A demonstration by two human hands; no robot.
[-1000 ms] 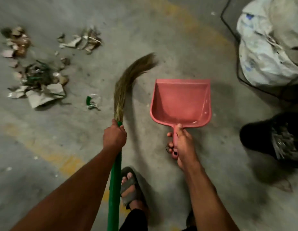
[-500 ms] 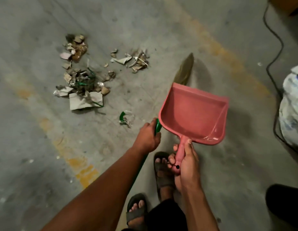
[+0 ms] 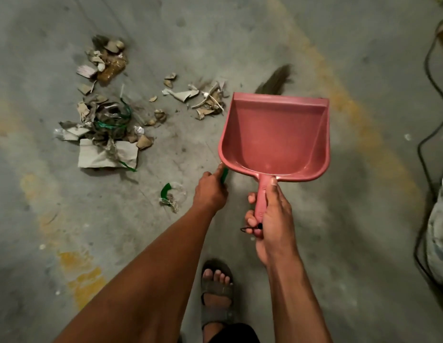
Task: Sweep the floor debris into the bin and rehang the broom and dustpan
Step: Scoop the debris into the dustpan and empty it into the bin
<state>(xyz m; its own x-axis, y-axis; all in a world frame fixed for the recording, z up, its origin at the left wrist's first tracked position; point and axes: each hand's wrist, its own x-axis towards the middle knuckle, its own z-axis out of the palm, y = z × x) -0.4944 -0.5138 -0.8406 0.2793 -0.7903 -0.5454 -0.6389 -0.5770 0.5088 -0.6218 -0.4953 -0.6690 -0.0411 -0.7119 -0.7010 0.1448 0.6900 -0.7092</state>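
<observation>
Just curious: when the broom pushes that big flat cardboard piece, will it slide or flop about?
The cardboard looks thin and light, so it should probably slide easily. It lies flat under tangled green string, which may drag along with it.

The grey concrete floor (image 3: 240, 33) carries faded yellow paint marks. Torn cardboard and debris (image 3: 109, 120) lie scattered on it (green strapping tangled in), a black cable (image 3: 429, 100) trailing at the right.

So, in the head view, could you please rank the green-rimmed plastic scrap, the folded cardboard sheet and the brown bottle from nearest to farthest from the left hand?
From the left hand, which grips the broom:
1. Green-rimmed plastic scrap, just to its left on the floor.
2. Folded cardboard sheet, farther left, at the debris pile's near edge.
3. Brown bottle, at the pile's far end.
</observation>
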